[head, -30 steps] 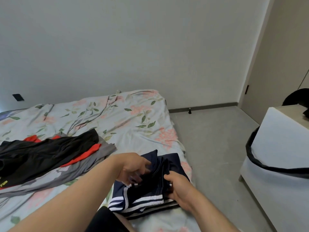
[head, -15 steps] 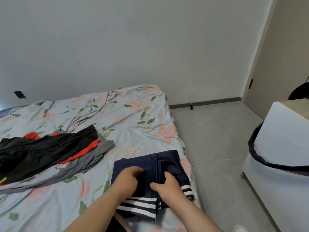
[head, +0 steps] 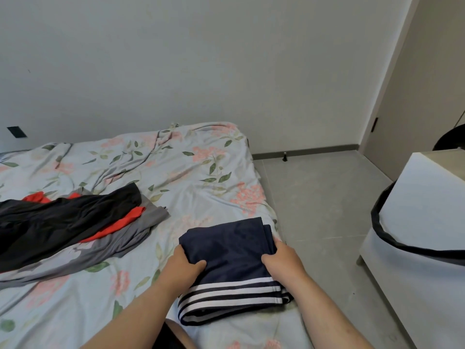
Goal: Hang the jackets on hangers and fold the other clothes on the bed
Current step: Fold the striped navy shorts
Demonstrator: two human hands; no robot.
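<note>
A folded navy garment with white stripes [head: 231, 250] lies near the right edge of the bed [head: 201, 172], which has a floral sheet. My left hand [head: 183, 267] grips the garment's left side, thumb on top and fingers curled under the fabric. On the other side, my right hand [head: 283, 260] holds its right edge the same way. To the left lies a loose pile of black, red and grey clothes [head: 70, 222].
A white cabinet [head: 422, 235] with a black strap or garment draped over it stands at the right. Grey tiled floor [head: 322, 202] runs between it and the bed. A door [head: 415, 96] is at the far right, a doorstop by the skirting.
Both hands moved out from the middle fold to the garment's left and right sides. The navy garment now lies flatter, as a neat rectangle.
</note>
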